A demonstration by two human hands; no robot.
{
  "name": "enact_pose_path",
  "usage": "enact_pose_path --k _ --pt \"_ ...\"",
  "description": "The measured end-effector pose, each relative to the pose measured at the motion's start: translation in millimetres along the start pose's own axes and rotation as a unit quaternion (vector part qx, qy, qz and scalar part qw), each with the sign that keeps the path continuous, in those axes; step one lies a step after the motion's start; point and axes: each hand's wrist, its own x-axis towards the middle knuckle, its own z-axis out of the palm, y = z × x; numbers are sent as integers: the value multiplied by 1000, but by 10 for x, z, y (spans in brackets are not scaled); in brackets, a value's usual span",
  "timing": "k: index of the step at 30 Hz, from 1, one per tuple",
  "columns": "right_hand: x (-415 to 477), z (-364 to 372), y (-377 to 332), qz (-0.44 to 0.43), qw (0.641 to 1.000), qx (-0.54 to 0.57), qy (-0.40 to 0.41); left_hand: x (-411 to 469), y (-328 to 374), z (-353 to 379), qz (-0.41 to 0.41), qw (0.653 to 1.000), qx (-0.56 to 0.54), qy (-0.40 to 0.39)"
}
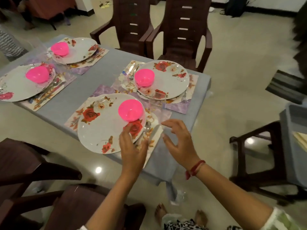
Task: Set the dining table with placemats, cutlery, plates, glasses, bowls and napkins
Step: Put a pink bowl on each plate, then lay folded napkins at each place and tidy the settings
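Both hands hover at the near desk [106, 63] corner: left hand [132, 146] over the plate [99, 128] rim, right hand [179, 143] beside it, fingers spread, holding nothing. Plate looks stiff, breakable; grip by rim. Pink bowl [130, 112] on it looks light, likely to slide.

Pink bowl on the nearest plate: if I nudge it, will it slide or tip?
The pink bowl looks like thin plastic, so probably light. It rests on a glossy floral plate, so it would likely slide easily. It appears to sit tilted near the rim, so a push might tip it.
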Motion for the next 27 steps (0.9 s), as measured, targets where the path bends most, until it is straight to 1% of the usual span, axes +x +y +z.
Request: enact_pose_path --k 2,5,10,14,18,22,27 --pt "-148 -356 141 32 997 -24 66 -143 209 208 23 999 -18 -32" --pt "-342 -887 327 79 986 -45 139 -315 536 594 48 994 -39 -92" --pt "-630 -1794 627 142 963 -59 220 -581 1069 1371 86 973 -52 -208" --pt "-877 -2627 1015 181 938 -68 289 -786 1536 2195 124 959 -23 -255" --pt "-1186 -3512 1523 215 913 -84 336 -1204 2043 3190 133 933 1 -334" --pt "-1515 -4317 2106 265 891 -94 356 -1557 2558 4128 132 910 8 -393" --pt "-1776 -4943 2501 314 877 -83 354 -1622 3003 4783 119 904 34 -410"
